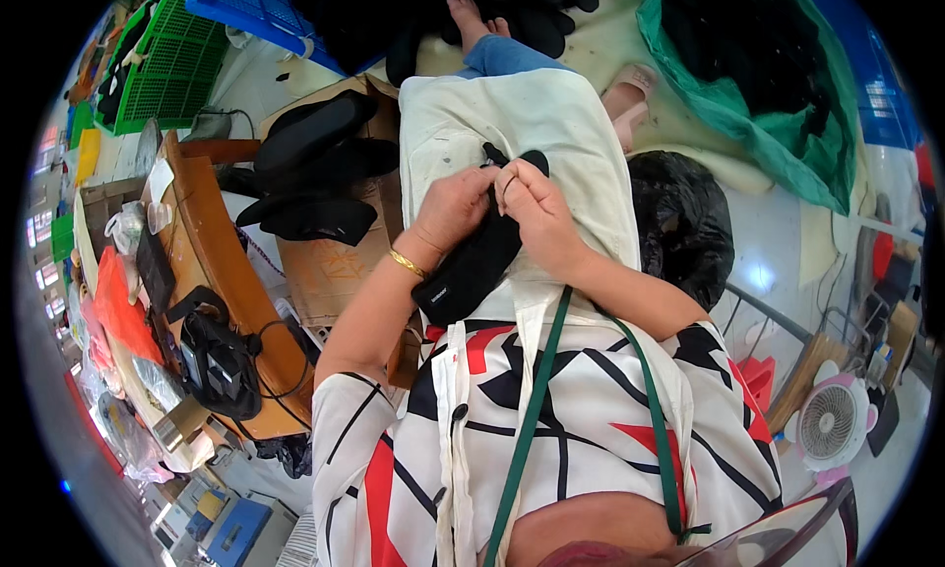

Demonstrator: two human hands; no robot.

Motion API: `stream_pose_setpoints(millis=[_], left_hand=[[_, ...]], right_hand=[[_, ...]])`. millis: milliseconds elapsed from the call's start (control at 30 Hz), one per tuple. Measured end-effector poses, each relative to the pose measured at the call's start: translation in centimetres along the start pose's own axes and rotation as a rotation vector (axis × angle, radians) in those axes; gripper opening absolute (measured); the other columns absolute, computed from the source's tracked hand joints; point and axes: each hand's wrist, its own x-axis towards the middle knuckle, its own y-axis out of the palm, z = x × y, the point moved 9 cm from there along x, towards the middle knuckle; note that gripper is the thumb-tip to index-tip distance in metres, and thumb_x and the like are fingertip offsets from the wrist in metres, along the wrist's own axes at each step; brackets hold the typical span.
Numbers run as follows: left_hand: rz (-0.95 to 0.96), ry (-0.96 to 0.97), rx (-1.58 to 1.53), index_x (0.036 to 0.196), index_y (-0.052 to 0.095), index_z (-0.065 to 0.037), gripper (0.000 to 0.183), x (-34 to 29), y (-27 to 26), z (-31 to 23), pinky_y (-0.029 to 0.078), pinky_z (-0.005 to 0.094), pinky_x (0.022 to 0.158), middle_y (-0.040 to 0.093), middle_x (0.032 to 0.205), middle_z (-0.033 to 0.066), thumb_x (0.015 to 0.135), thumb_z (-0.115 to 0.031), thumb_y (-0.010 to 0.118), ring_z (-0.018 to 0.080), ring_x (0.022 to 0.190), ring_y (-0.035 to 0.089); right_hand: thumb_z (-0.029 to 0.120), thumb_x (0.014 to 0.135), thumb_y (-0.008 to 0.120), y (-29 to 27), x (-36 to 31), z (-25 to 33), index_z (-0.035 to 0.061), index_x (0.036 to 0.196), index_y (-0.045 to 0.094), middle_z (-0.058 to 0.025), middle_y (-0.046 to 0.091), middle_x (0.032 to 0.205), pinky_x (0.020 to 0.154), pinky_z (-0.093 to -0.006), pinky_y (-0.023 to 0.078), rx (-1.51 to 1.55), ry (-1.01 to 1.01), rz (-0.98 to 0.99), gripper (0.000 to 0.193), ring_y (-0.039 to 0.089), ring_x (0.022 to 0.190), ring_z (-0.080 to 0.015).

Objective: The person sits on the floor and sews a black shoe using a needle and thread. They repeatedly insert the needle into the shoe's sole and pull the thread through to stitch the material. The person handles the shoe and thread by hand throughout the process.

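A black, soft, slipper-shaped piece [472,272] with a small white label lies slantwise over the pale cloth [581,124] on my lap. My left hand [455,208], a gold bracelet at its wrist, is closed with its fingertips pinching the far end of this piece. Right beside it, my right hand [536,213] is closed too, thumb and fingers pressed together on the same end. The fingertips of both hands nearly touch. A short dark tip sticks up beyond them. Whether a needle or thread sits between my fingers is too small to tell.
Several black slipper-shaped pieces [315,173] lie on cardboard at my left, beside a wooden table [212,262] with a black bag [217,355]. A green sack [827,173] of black pieces stands far right, a black plastic bag [679,222] nearer. A fan [830,419] stands at right.
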Motion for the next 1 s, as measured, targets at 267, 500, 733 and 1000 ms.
stream_pose_setpoints(millis=[267, 500, 733, 1000], left_hand=[[0.225, -0.369, -0.352, 0.112, 0.065, -0.007, 0.027, 0.6, 0.2, 1.2, 0.049, 0.0300, 0.067, 0.064, 0.081, 0.0089, 0.085, -0.012, 0.063, 0.0203, 0.071, 0.061], [0.329, -0.543, -0.267, 0.073, 0.068, 0.002, 0.033, 1.5, 2.1, 0.5, 0.049, 0.0332, 0.058, 0.064, 0.063, 0.0157, 0.084, -0.029, 0.069, 0.0247, 0.058, 0.063], [0.424, -0.716, -0.455, 0.083, 0.069, 0.000, 0.015, -0.5, 2.3, 2.1, 0.045, 0.0226, 0.053, 0.065, 0.067, 0.0022, 0.085, -0.015, 0.069, 0.0073, 0.059, 0.058], [0.344, -0.684, -0.495, 0.080, 0.066, -0.001, 0.013, -1.3, 1.9, 2.3, 0.044, 0.0212, 0.055, 0.060, 0.067, -0.0027, 0.087, -0.013, 0.069, 0.0045, 0.061, 0.054]], right_hand=[[0.005, 0.092, 0.059, -5.1, -1.4, 4.6, 0.0023, 0.093, 0.060, -0.0096, 0.060, 0.082, 0.069, -0.0315, 0.048, -0.599, -0.341, -0.120, 0.003, 0.059, 0.075, -0.0236], [0.003, 0.081, 0.068, -1.4, -3.7, 5.9, 0.0054, 0.089, 0.063, -0.0087, 0.058, 0.077, 0.062, -0.0353, 0.046, -0.803, -0.608, 0.099, 0.010, 0.057, 0.069, -0.0274], [0.007, 0.085, 0.066, -3.8, -4.2, 3.8, 0.0041, 0.098, 0.062, -0.0079, 0.066, 0.084, 0.069, -0.0333, 0.052, -0.517, -0.038, 0.157, 0.014, 0.065, 0.075, -0.0225], [0.010, 0.085, 0.066, -3.5, -1.5, 1.8, 0.0085, 0.092, 0.065, -0.0059, 0.062, 0.081, 0.060, -0.0337, 0.050, -1.062, -0.211, 0.124, 0.007, 0.064, 0.071, -0.0237]])
